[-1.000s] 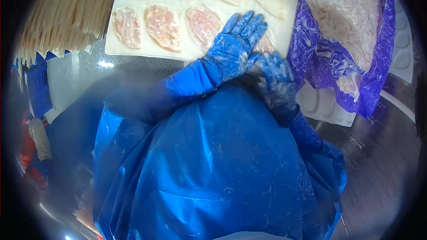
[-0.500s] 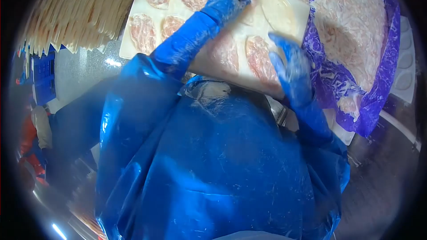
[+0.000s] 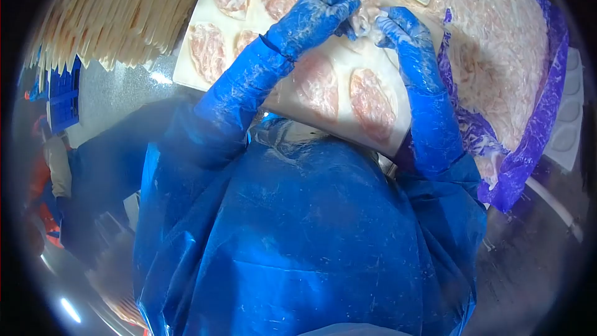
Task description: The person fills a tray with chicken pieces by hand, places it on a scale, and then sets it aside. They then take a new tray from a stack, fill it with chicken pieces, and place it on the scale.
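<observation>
A pale strip of raw meat [image 3: 365,14] hangs between my two blue-gloved hands above the white mould tray [image 3: 283,94]. My left hand [image 3: 320,17] is closed, gripping the meat's left side between thumb and fingers. From the right, my right hand [image 3: 403,30] pinches the other side with bent fingers. Oval recesses in the tray hold flattened pink meat portions, such as one meat portion [image 3: 373,104] near its front edge and another meat portion [image 3: 208,50] at the left. My forearms and hands cover part of the tray.
A large heap of raw meat strips [image 3: 497,43] lies at right on purple plastic film [image 3: 536,127]. Stacked thin trays [image 3: 118,12] stand at upper left. Another moulded tray [image 3: 566,112] sits at far right. A person's sleeve [image 3: 59,165] shows at left.
My right hand has moved up and leftward to meet my left hand. A strip of meat is now raised between both hands. The tray appears slightly lower and further right in view.
</observation>
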The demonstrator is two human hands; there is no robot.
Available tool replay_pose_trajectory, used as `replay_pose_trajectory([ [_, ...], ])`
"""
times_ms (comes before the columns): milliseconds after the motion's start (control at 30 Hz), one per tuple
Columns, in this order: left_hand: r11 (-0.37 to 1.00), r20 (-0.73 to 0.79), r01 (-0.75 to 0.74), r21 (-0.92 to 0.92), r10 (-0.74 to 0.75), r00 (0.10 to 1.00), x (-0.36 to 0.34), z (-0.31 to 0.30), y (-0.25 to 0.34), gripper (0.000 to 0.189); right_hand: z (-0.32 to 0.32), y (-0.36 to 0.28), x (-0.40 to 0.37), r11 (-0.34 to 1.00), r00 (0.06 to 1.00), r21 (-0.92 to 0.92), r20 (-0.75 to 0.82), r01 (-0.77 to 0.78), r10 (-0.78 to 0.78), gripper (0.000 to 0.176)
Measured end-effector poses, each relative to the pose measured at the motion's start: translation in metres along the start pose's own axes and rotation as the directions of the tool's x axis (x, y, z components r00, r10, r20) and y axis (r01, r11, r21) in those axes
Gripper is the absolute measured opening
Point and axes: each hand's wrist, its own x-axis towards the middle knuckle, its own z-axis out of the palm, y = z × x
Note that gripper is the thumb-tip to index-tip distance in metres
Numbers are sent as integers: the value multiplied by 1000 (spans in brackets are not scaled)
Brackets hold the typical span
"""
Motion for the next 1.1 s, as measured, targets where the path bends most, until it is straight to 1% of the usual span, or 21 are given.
replay_pose_trajectory([
  [100, 993, -49, 111, 51, -108, 993, 4, -14, 0, 33, -3, 0, 10, 998, 999, -51, -24, 36, -37, 16],
  [167, 759, -175, 105, 643, 11, 985, 12, -32, -6, 30, -20, 17, 26, 998, 997, 19, 46, 59, -60, 18],
  [200, 648, -258, 209, 732, -20, 966, 8, -35, -1, 26, -22, 16, 24, 957, 1000, -289, 22, -12, 19, 22],
  [233, 647, -260, 209, 733, -17, 965, 4, -35, -2, 26, -19, 17, 21, 957, 1000, -289, 25, -9, 17, 22],
  [267, 634, -252, 52, 772, 230, 940, 0, -33, -6, 25, -18, 20, 19, 800, 967, -568, -28, 192, -253, 23],
  [300, 583, -232, -93, 807, 458, 858, -2, -33, -10, 26, -17, 22, 19, 523, 865, -794, 7, 310, -502, 24],
  [333, 381, -41, -158, 911, 464, 885, 1, -35, -13, 32, -17, 22, 22, 522, 829, -758, 43, 391, -558, 24],
  [367, 383, -46, -153, 911, 462, 886, 3, -33, -28, 32, -13, 22, 19, 523, 831, -757, 47, 392, -555, 24],
  [433, 682, 72, -295, 669, 335, 939, 3, -29, -67, 39, 1, 19, 11, 430, 753, -755, 125, 495, -646, 20],
  [467, 167, 260, -345, 924, 385, 885, -4, -34, -56, 40, -19, 51, 12, -164, 835, -941, 339, 297, -434, 18],
  [500, 167, 262, -347, 923, 387, 884, -8, -33, -50, 40, -5, 40, 3, -413, 728, -812, 567, 413, -386, 20],
  [567, -21, 195, -203, 979, 385, 902, -18, -28, -40, 44, 11, 32, -16, -50, 804, -870, 475, 491, -359, 26],
  [700, 222, 47, -133, 966, 352, 935, -49, 4, -48, 58, 21, 14, -20, 52, 805, -890, 383, 452, -454, 33],
  [767, 370, 73, -216, 903, 365, 928, -68, 29, -52, 62, 14, 36, -16, -134, 769, -850, 520, 510, -372, 38],
  [800, 182, 229, -243, 953, 96, 969, -79, 41, -14, 65, 14, 41, -16, -11, 805, -862, 477, 506, -354, 40],
  [833, 572, 145, -303, 762, 306, 941, -82, 41, -19, 60, 13, 40, -13, -11, 802, -860, 481, 510, -354, 40],
  [900, 927, 47, 40, 373, -62, 997, -68, 25, -5, 53, 9, 40, -6, 50, 807, -853, 469, 519, -360, 39],
  [933, 656, 68, -347, 671, 411, 909, -54, 6, -12, 45, 14, 43, -1, -1, 829, -885, 437, 465, -348, 41],
  [967, 459, 53, -309, 833, 490, 870, -43, -7, -14, 41, 24, 41, 3, 0, 829, -885, 436, 466, -351, 41],
  [1033, 183, 229, -346, 920, 466, 855, -22, -29, -36, 41, 42, 33, 10, 48, 874, -927, 332, 372, -354, 41],
  [1100, 70, 254, -318, 945, 455, 854, -22, -39, -35, 42, 35, 37, 11, 56, 883, -927, 333, 370, -331, 41],
])
